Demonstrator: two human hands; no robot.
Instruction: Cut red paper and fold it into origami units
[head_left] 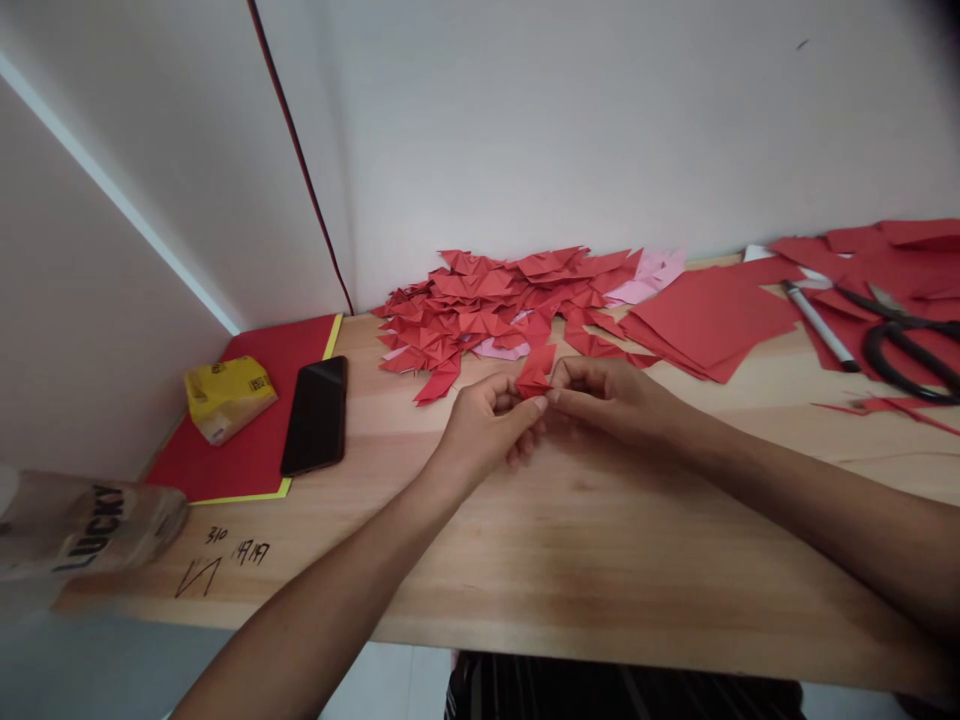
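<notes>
A small folded piece of red paper (536, 370) is held between my two hands above the wooden table. My left hand (493, 415) pinches its left and lower side between thumb and fingers. At its right edge, the thumb and forefinger of my right hand (604, 395) close on the paper. Part of the fold is hidden by my fingertips. Just behind my hands lies a heap of similar folded red paper pieces (495, 300), with some pink paper (652, 275) among and beside them. To the right of the heap rests a stack of flat red paper sheets (712, 315).
On the right are a white pen (823, 328), black-handled scissors (892, 350) and thin red paper strips (877, 406). On the left, a phone (315, 415) and a yellow packet (230, 395) lie on a red folder (247, 470). A clear bottle (127, 520) stands near the table's left edge.
</notes>
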